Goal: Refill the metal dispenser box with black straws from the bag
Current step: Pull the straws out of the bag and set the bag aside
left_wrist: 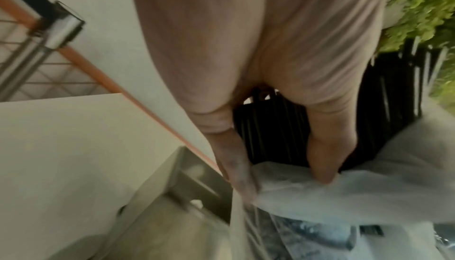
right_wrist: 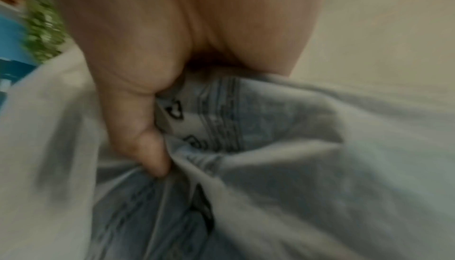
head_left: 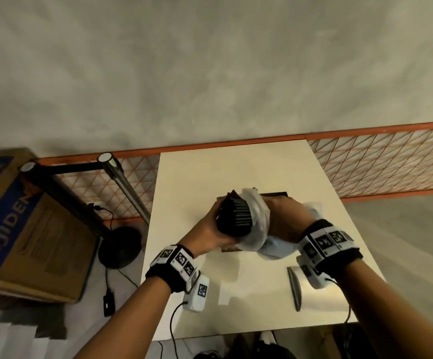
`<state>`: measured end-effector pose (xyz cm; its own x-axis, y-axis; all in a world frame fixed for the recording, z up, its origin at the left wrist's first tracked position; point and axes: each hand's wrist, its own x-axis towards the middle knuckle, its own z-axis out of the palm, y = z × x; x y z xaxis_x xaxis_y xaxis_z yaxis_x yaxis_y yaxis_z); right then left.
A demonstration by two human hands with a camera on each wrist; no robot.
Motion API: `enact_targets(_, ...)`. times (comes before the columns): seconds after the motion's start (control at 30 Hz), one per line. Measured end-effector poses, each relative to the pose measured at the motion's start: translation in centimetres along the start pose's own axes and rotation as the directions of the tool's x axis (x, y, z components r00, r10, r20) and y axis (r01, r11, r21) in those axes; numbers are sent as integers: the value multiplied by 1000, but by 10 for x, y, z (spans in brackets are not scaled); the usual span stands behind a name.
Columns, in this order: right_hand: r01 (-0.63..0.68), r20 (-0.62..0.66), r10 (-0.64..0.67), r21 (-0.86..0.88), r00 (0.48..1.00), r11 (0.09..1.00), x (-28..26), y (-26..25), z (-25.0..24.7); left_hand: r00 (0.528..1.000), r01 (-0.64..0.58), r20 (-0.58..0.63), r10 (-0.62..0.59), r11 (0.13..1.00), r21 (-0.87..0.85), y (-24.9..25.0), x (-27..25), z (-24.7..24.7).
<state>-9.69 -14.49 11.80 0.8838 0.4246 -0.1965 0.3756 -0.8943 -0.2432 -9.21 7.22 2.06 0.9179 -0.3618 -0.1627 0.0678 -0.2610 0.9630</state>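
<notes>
Both my forearms reach forward and angle inward, each wrist wrapped in a black band with white patterned tags, my hands close together out in front of me. My left hand (head_left: 211, 224) curls around the bundle of black straws (head_left: 234, 216) — thumb on one side, fingers on the other. My right hand (head_left: 282, 218) grips the crumpled plastic bag (head_left: 258, 229) — thumb pressed into its folds, the other fingers hidden from me.

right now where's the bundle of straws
In the head view, the straws are mid-table in the left hand, half out of the bag, above the metal box.
</notes>
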Motion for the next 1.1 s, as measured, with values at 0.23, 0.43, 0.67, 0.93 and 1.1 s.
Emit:
enact_targets(0.23,-10,2,11,-282,1000,959,57,27,-37,973,195,-129,-192,981,16,20,72,18)
enact_targets(0.43,13,110,27,-341,994,940,94,45,-3,919,327,-123,-375,898,-296,-11,97,39)
enact_targets(0.67,14,100,12,-254,995,967,107,51,15,802,325,-207,-561,699,-637,-30,97,38)
enact_targets(0.93,76,89,-55,-257,994,963,117,56,32,838,225,-105,-536,514,-827,-30,101,31)
enact_targets(1.1,60,61,-44,-298,997,953,127,59,42,832,228,-122,-541,534,-814,-30,109,38)
